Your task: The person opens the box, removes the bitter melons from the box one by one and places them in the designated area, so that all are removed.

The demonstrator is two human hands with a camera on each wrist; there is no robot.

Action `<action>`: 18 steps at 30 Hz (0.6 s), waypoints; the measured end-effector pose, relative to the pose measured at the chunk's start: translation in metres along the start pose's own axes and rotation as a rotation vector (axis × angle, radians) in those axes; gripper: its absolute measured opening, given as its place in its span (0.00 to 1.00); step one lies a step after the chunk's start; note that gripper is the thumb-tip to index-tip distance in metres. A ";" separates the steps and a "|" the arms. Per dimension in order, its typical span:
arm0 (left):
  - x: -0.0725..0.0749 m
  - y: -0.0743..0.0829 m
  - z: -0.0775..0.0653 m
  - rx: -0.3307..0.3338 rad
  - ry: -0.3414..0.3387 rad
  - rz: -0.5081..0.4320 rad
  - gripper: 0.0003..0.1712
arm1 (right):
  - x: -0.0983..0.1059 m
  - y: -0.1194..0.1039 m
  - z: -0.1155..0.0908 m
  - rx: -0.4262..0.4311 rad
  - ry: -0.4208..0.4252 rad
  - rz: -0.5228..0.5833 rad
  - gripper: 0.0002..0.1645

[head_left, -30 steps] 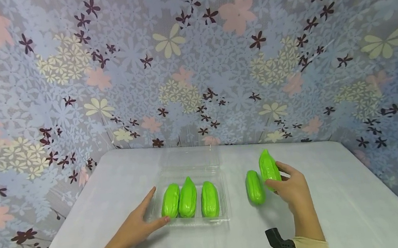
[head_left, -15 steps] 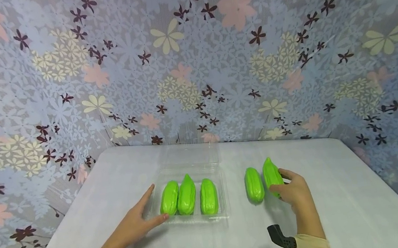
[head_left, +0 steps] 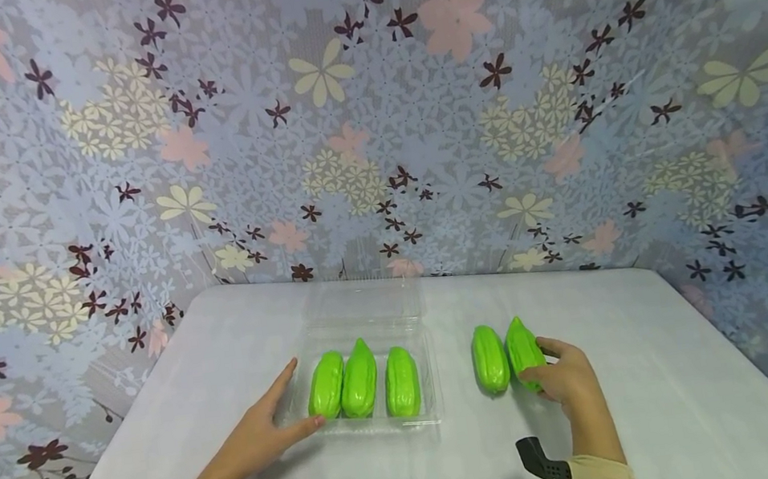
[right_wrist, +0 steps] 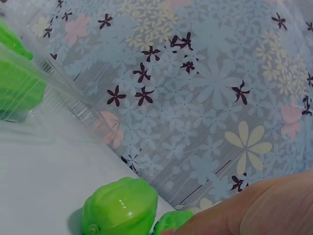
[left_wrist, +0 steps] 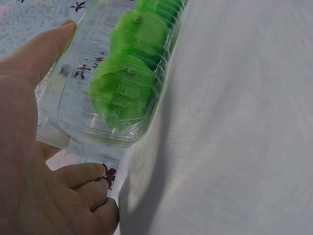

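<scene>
"Three glossy ribbed green fruits (head_left: 360, 380) in the clear plastic clamshell box (head_left: 419, 423), right?"

"Yes, side by side and lengthwise. Left and middle ones close together and slightly slanted, then a gap before the right one. Pointed tip of the middle one toward the far side."

"And the lid (head_left: 363, 303)?"

"Open, laid back behind the box."

"Left hand (head_left: 260, 438) on any fruit?"

"No. Spread around the near left corner of the box: thumb by the near rim, index finger along the left side. Lower fingers loosely bent in the left wrist view, wrapped round nothing."

"And the right hand (head_left: 568, 375)?"

"Pinching a green fruit (head_left: 522, 347) between thumb and fingers, tip pointing away from the person. Resting on the surface (head_left: 667, 396) or just above? Cannot tell."

"Anything beside it?"

"Yes, a loose green fruit (head_left: 491, 360), lying on the white surface just left of the pinched one, well apart from the box. Touching its neighbour or not? Hard to tell, even in the right wrist view."

"At the wrists?"

"Cream sleeves (head_left: 598, 478), plus a black fitting (head_left: 544, 461) at each."

"Behind it all?"

"Flower-patterned backdrop (head_left: 339, 116), mostly blue and grey, with pink, yellow and dark maroon blooms."
</scene>
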State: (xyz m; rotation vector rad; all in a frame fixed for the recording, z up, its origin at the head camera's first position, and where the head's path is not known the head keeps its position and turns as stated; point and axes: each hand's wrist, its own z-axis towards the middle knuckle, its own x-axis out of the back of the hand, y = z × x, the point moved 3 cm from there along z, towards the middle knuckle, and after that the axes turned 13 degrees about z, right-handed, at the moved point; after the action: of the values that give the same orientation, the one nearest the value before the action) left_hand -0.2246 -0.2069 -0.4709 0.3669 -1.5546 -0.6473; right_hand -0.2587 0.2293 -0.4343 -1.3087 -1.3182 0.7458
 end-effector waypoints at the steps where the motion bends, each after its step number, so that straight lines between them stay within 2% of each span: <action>1: 0.000 0.000 0.000 0.000 -0.001 -0.001 0.61 | -0.001 0.001 0.000 -0.002 -0.004 -0.001 0.47; 9: 0.001 -0.001 -0.003 0.006 0.002 0.002 0.61 | -0.003 0.007 0.000 -0.017 -0.045 -0.007 0.47; 18: 0.000 -0.001 -0.001 -0.004 0.006 0.002 0.60 | 0.003 0.001 -0.001 0.001 -0.038 -0.116 0.55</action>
State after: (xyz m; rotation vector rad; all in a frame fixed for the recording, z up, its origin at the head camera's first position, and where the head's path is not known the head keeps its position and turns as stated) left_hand -0.2238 -0.2079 -0.4710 0.3642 -1.5474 -0.6473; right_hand -0.2573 0.2323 -0.4342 -1.2113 -1.4118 0.6938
